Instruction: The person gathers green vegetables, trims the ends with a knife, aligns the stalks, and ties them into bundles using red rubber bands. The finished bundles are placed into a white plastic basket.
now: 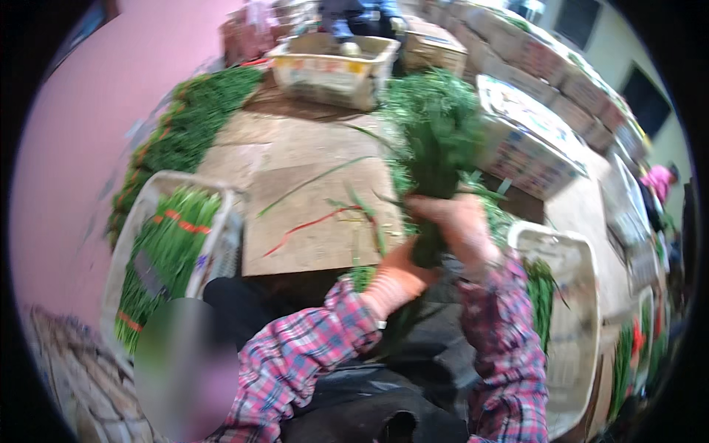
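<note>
Both my hands, in orange gloves, grip one bundle of long green leafy stalks (435,149). My left hand (403,271) is wrapped round the bundle's lower part, and my right hand (457,224) holds it slightly higher. The bushy upper end is blurred and points away from me. In front of my lap, a brown board (316,221) bears a red tie strip (304,225) and loose green leaves. At the left, a white plastic crate (160,180) holds green bundles bound with orange bands (185,222).
Banded greens (188,122) are piled along the pink wall. A white crate (587,310) with some greens stands at the right. Beyond the board is another crate (327,83), with a person (360,19) behind it. Cardboard boxes (532,144) line the right side; another person (659,180) is farther off.
</note>
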Tool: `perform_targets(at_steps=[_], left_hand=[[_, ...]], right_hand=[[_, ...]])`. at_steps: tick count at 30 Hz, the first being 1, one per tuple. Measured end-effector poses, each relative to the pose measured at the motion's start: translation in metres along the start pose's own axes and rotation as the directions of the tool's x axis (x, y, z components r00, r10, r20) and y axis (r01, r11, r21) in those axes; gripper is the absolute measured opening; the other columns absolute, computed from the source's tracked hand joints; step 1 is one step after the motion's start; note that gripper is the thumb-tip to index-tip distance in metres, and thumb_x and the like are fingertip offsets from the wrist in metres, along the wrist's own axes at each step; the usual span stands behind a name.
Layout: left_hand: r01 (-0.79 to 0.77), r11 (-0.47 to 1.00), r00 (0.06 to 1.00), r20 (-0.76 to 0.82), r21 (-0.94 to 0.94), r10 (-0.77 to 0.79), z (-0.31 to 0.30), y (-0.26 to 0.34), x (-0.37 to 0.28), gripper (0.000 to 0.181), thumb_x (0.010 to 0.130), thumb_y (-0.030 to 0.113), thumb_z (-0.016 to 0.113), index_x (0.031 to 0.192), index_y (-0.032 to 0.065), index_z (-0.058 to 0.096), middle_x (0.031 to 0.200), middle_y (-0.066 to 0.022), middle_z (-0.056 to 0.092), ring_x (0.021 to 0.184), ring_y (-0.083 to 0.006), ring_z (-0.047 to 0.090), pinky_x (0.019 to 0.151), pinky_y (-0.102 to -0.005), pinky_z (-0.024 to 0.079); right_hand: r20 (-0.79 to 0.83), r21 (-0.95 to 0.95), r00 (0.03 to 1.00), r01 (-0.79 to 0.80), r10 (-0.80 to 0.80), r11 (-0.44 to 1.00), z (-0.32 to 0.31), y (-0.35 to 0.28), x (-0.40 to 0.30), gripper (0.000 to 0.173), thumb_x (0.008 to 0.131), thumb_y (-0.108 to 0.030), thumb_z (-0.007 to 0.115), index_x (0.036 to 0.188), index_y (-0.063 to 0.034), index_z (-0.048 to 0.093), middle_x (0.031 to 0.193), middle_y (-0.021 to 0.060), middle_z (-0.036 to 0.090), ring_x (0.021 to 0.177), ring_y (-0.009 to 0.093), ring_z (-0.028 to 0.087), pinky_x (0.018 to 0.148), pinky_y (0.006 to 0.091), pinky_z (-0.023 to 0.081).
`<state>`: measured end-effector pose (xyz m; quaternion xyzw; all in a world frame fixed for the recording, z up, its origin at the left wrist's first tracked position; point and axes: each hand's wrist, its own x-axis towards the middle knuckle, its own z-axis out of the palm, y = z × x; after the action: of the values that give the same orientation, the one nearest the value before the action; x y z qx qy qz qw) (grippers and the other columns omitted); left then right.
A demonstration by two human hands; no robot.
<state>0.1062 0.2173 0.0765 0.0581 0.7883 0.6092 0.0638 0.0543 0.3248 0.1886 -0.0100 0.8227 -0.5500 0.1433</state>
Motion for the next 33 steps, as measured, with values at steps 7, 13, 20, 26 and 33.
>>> perform_targets(at_steps=[7, 13, 20, 26, 33], left_hand=[[-0.104, 0.965, 0.993, 0.079, 0.242, 0.087, -0.048, 0.031, -0.031, 0.075, 0.074, 0.028, 0.080, 0.139, 0.0080, 0.048, 0.127, -0.0192, 0.059, 0.121, -0.0301, 0.057, 0.102, -0.0363, 0.044], [-0.037, 0.994, 0.998, 0.049, 0.104, 0.032, -0.069, -0.043, -0.031, 0.052, 0.079, 0.029, 0.072, 0.124, 0.0059, 0.060, 0.113, -0.0179, 0.067, 0.105, -0.0311, 0.065, 0.092, -0.0376, 0.050], [-0.018, 0.999, 0.995, -0.095, 0.033, 0.021, -0.099, -0.038, -0.028, 0.035, 0.086, 0.011, 0.065, 0.120, 0.0003, 0.062, 0.107, -0.0093, 0.069, 0.099, -0.0167, 0.065, 0.091, -0.0292, 0.050], [-0.268, 0.933, 0.963, -0.067, -0.242, 0.259, -0.066, 0.128, -0.074, 0.049, 0.084, -0.007, 0.049, 0.133, -0.0057, 0.050, 0.119, -0.0132, 0.063, 0.114, -0.0242, 0.060, 0.103, -0.0376, 0.044], [-0.500, 0.741, 0.749, 0.206, -0.448, 0.630, -0.018, 0.191, -0.103, 0.044, 0.083, -0.007, 0.049, 0.127, -0.0058, 0.054, 0.114, -0.0140, 0.065, 0.108, -0.0249, 0.063, 0.099, -0.0380, 0.047]], right_hand=[[-0.222, 0.040, 0.800, 0.579, -0.558, 0.814, -0.071, 0.013, -0.016, 0.029, 0.092, -0.020, 0.061, 0.113, -0.0001, 0.062, 0.103, 0.0058, 0.063, 0.098, 0.016, 0.057, 0.085, 0.0321, 0.046], [-0.330, 0.289, 0.747, 0.662, -0.577, 0.691, -0.111, 0.038, -0.005, 0.024, 0.096, -0.021, 0.059, 0.109, -0.0007, 0.061, 0.097, 0.0090, 0.065, 0.088, 0.022, 0.063, 0.082, 0.0359, 0.049], [-0.501, 0.091, 0.722, 0.593, -0.478, 0.800, -0.118, 0.048, -0.010, 0.021, 0.094, -0.023, 0.061, 0.094, -0.0027, 0.067, 0.077, 0.0071, 0.066, 0.069, 0.020, 0.062, 0.070, 0.0360, 0.051], [-0.560, 0.453, 0.745, 0.642, -0.362, 0.619, -0.111, 0.037, -0.016, 0.015, 0.093, -0.017, 0.064, 0.093, -0.0017, 0.064, 0.077, 0.0072, 0.063, 0.071, 0.020, 0.063, 0.070, 0.0338, 0.052], [-0.580, 0.503, 0.739, 0.656, -0.344, 0.563, -0.110, 0.057, -0.007, 0.016, 0.092, -0.016, 0.065, 0.095, -0.0012, 0.061, 0.078, 0.0069, 0.061, 0.073, 0.021, 0.064, 0.069, 0.0358, 0.054]])
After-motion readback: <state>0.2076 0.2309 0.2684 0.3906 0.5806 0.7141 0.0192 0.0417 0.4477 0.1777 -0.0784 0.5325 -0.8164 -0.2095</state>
